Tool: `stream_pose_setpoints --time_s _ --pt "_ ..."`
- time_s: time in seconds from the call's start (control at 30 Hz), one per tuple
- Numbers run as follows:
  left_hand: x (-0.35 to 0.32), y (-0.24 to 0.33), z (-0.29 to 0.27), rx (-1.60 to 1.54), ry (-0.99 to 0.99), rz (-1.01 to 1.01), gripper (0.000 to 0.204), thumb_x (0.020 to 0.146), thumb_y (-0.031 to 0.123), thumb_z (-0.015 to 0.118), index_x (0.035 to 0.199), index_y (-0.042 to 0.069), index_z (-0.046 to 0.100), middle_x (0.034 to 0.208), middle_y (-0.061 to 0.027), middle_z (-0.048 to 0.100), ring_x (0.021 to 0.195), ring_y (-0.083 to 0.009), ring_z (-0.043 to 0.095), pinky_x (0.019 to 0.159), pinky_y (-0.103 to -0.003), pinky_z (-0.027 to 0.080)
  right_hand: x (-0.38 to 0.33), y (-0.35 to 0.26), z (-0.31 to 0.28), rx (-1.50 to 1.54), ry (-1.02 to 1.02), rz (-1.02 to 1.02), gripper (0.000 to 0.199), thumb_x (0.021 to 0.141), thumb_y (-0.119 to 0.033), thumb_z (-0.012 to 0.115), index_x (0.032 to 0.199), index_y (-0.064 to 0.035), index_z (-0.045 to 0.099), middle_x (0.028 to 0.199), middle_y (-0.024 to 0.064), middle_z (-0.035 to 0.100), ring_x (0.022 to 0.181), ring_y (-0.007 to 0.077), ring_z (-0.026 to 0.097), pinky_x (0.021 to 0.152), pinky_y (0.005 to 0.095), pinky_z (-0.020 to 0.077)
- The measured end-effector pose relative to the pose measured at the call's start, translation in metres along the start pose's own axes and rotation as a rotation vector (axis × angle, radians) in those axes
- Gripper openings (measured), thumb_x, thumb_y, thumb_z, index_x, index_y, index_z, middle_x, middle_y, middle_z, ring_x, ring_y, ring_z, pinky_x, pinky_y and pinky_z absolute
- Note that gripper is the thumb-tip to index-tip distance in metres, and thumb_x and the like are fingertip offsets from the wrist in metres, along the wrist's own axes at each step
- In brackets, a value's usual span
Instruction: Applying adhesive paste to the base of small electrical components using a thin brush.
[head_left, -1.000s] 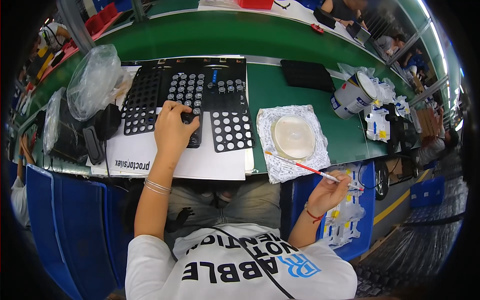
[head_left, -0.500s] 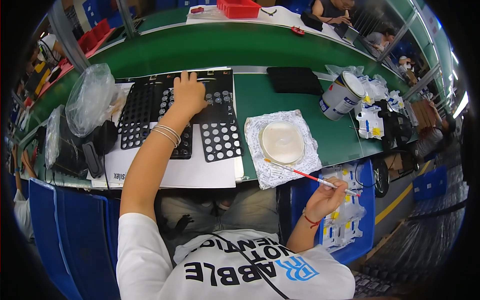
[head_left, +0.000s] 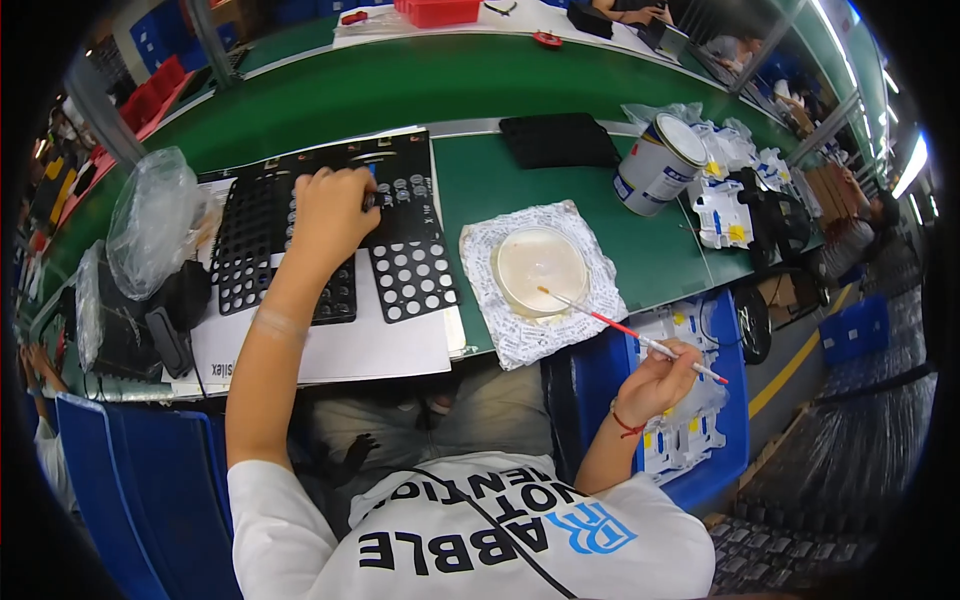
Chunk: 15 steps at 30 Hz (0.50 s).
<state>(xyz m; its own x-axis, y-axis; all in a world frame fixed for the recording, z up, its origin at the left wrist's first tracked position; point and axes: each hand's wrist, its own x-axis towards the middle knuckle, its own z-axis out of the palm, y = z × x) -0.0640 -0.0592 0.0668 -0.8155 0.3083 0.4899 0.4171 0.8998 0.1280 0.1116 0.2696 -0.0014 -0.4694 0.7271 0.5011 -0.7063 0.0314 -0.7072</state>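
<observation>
My right hand (head_left: 657,382) grips a thin paintbrush (head_left: 612,325) with a red and white handle. Its tip is over the round dish (head_left: 515,262) of pale, creamy material, which lies on a crumpled printed paper (head_left: 600,283). My left hand (head_left: 335,215) is over a black sheet (head_left: 408,150) with rows of round parts, its fingers curled. A small dark thing shows at its fingertips, too small to name. Beneath the forearm and beside it are black perforated trays (head_left: 240,225) and another punched black sheet (head_left: 415,280) with white showing through its holes.
A grey and blue can (head_left: 658,165) stands beyond the dish, next to white plastic parts (head_left: 722,215). A black pad (head_left: 560,140) lies at the bench's back. Clear plastic bags (head_left: 150,215) sit at left. A blue bin (head_left: 735,400) of white parts is beside my right hand.
My left hand has gone from stretched fingers to curled ones, with a small dark thing now at its fingertips. The brush tip has moved from the dish's near edge to over its contents.
</observation>
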Motion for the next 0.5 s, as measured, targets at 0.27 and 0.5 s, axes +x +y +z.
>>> stream_pose_setpoints --time_s 0.27,0.5 --pt "-0.099 0.052 -0.031 -0.351 -0.257 -0.047 0.016 0.060 0.006 0.066 0.075 0.004 0.059 0.068 -0.0074 0.056 0.069 -0.0235 0.053 0.067 -0.034 0.038 -0.002 -0.001 0.003 -0.446 -0.125 -0.192 0.022 0.090 -0.018 0.042 0.077 -0.0015 0.047 0.068 0.0070 0.047 0.057 0.0117 0.043 0.056 0.0232 0.0362" --pt "-0.134 0.063 -0.025 -0.399 -0.277 -0.251 0.016 0.063 0.008 0.068 0.076 0.005 0.059 0.069 -0.0053 0.057 0.069 -0.0230 0.053 0.069 -0.034 0.037 -0.004 0.000 0.011 -0.449 -0.232 -0.208 0.023 0.090 -0.020 0.043 0.076 -0.0022 0.048 0.065 0.0051 0.047 0.056 0.0107 0.042 0.053 0.0218 0.0334"
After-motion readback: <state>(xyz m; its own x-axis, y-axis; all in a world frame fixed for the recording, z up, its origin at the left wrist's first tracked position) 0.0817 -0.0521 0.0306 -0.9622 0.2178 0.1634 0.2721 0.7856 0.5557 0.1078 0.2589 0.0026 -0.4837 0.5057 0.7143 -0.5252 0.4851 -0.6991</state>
